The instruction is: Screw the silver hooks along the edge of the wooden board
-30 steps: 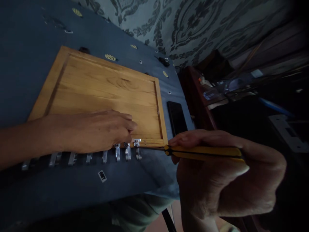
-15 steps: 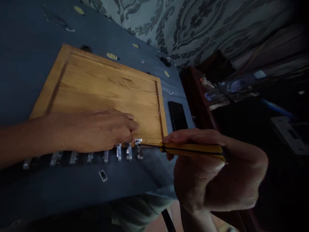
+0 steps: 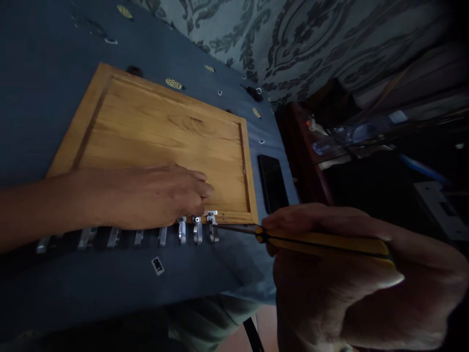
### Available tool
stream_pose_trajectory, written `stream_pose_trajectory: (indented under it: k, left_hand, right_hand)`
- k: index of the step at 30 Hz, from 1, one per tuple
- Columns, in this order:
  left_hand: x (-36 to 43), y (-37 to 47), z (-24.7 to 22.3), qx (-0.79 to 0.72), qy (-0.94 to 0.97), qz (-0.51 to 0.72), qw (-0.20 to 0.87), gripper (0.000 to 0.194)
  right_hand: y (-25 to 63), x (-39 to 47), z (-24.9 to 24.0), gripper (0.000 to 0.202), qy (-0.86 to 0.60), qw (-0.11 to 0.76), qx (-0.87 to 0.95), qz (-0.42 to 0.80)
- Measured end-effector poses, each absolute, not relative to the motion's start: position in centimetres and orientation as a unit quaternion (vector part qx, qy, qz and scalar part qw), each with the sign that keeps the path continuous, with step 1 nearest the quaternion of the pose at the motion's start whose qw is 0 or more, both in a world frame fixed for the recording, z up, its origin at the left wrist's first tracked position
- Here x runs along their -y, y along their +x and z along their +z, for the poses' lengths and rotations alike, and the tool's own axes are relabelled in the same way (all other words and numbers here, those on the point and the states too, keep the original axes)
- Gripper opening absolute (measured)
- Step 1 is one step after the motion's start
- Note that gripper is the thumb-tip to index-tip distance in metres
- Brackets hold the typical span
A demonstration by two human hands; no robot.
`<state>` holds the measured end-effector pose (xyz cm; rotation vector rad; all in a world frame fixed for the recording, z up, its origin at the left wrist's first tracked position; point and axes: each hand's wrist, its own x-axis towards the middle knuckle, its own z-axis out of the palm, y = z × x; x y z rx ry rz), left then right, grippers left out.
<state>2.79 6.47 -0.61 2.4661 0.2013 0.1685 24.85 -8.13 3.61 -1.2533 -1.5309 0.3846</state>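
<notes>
A framed wooden board lies on a blue cloth. Along its near edge runs a row of several shiny, hook-like metal brackets, one with a cross-head screw visible. My left hand rests on the board at that edge, fingers curled in beside the brackets; what lies under the fingertips is hidden. In my right hand is a screwdriver with a yellow and black handle, gripped between thumb and fingers. Its shaft points left, with the tip at or very near the rightmost bracket.
A black phone lies right of the board. Behind it are a dark key-like object and the patterned wall. A dark red wooden edge with plastic items stands to the right. Below is a clothed leg.
My right hand and the screwdriver have moved right and toward me, the tip now lower on the rightmost bracket. My left hand keeps its place; the view has shifted slightly.
</notes>
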Motion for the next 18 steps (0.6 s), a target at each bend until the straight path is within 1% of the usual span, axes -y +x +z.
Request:
stream_pose_trajectory:
  k: [3,8,12,18]
  left_hand:
    - [-6.6,2.9,-0.7,-0.062,0.940,0.078,0.327,0.029]
    - [-6.5,3.2,0.3,-0.072,0.936,0.060,0.340,0.031]
    - [-6.4,3.2,0.5,-0.084,0.933,0.049,0.347,0.029]
    - [-6.4,3.3,0.7,-0.094,0.934,0.034,0.342,0.030]
  right_hand:
    - [24.5,7.7,3.7,0.020,-0.512,0.558,0.634,0.156]
    - [23.7,6.2,4.6,0.030,-0.508,0.554,0.635,0.179]
    - [23.6,5.9,4.9,0.038,-0.515,0.537,0.639,0.195]
    - [24.1,6.1,4.5,0.036,-0.516,0.513,0.655,0.204]
